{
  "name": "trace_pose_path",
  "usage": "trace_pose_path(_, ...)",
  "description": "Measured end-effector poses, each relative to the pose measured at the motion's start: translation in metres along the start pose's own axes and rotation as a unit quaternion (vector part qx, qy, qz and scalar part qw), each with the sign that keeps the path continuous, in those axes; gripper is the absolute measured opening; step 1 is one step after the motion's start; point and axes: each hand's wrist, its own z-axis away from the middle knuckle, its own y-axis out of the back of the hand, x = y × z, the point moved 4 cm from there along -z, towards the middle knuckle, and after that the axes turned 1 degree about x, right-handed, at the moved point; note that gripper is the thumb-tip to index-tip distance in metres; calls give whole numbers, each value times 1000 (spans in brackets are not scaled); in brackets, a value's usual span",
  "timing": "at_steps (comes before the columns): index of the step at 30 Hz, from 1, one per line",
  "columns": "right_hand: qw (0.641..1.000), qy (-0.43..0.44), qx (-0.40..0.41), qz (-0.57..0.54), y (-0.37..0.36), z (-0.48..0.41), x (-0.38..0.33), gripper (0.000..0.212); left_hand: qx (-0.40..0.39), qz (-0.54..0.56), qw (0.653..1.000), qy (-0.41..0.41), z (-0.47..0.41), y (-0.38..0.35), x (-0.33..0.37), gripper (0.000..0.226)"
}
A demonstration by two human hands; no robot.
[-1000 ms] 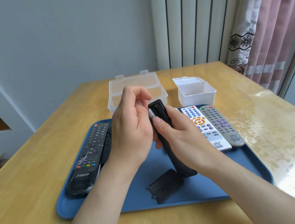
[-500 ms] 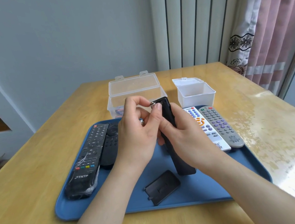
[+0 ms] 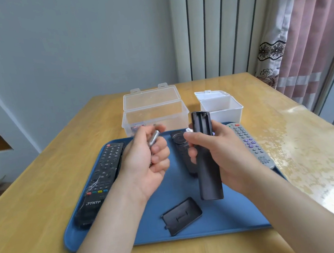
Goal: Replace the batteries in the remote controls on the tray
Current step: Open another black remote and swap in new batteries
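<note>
Black remote [image 3: 208, 173] is up off the blue tray [image 3: 216, 224], back side to cam, batt bay open at its top end. R hand [image 3: 228, 152] is wrapped round its middle, holding it near upright, approx 1 o'clock of tray centre. L hand [image 3: 145, 166] at 10 o'clock, fingers curled tight on a silver battery [image 3: 154, 139]. Batt cover [image 3: 182, 216] lies loose on tray at 6. THTF remote [image 3: 100, 176] at 9, grey remote [image 3: 250, 143] at 3. Beyond tray: clear box [image 3: 153, 111] at 12, white box [image 3: 218, 104] at 1.
</note>
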Motion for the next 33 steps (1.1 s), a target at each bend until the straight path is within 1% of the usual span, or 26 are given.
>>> trace_pose_path(3,998,-24,47,-31,12,-3,-9,12,-3,-59,998,23,-1,-6,0,28)
trace_pose_path(7,995,-29,79,-61,34,-20,-38,11,-25,-79,996,42,-19,-36,10,20)
trace_pose_path(10,992,-28,101,-75,60,-40,-54,12,-16,-92,995,39,-49,-64,10,21)
trace_pose_path(14,977,-54,129,-159,95,-68,-59,22,-9,-163,987,13,-96,-105,3,27)
trace_pose_path(16,974,-75,130,-171,102,-77,-56,22,-7,-247,968,-33,-118,-120,2,29)
trace_pose_path(18,972,-83,131,-177,108,-87,-54,27,1,-351,931,-97,-142,-136,-1,29)
trace_pose_path(20,971,-75,138,-177,108,-93,-50,29,2,-428,892,-145,-158,-145,-3,27)
trace_pose_path(22,972,-70,141,-176,112,-99,-48,21,-21,-466,870,-157,-169,-151,-10,25)
trace_pose_path(24,971,-77,134,-184,112,-103,-43,17,-46,-484,859,-161,-174,-151,-14,25)
trace_pose_path(26,969,-83,132,-190,113,-104,-40,17,-56,-479,859,-172,-173,-148,-11,27)
trace_pose_path(30,969,-78,133,-195,115,-103,-43,13,-23,-372,908,-191,-164,-128,16,33)
trace_pose_path(31,970,-75,130,-190,113,-102,-44,14,-15,-368,909,-195,-159,-119,25,34)
trace_pose_path(33,977,-67,109,-168,104,-101,-45,18,-4,-396,897,-198,-148,-93,44,35)
